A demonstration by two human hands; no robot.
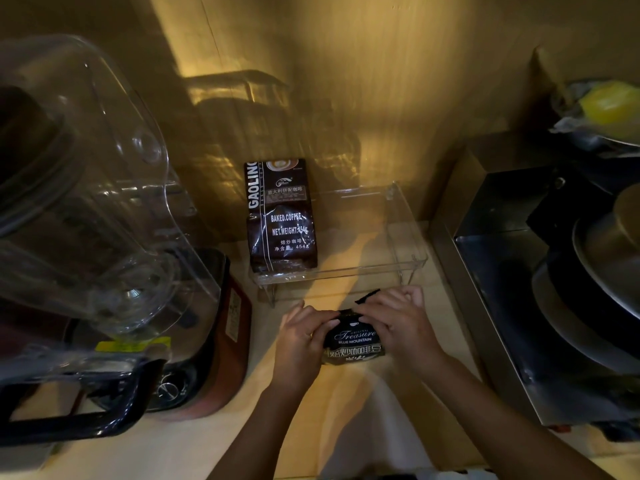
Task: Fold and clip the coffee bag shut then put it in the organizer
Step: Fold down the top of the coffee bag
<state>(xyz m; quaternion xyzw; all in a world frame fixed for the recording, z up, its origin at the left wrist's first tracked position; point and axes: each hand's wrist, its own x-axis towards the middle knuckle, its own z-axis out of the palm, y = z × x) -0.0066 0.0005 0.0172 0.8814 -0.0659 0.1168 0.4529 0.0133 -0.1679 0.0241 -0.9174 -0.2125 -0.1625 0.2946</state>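
A small black coffee bag (355, 342) with "Treasure Blue Mountain" lettering stands on the counter in front of me. My left hand (303, 336) grips its left side and folded top. My right hand (394, 320) holds the right side of the top, where a black clip (367, 296) sticks out above the fingers. Just behind the hands stands a clear acrylic organizer (408, 237) on short legs. A larger brown coffee bag (280, 216) marked "Baked Coffee" stands upright in its left part.
A blender with a clear cover (86, 188) and red-brown base (221, 327) fills the left. A steel appliance (519, 271) with stacked round pans stands at the right. A yellow object (609, 102) lies at the far right. A wooden wall backs the counter.
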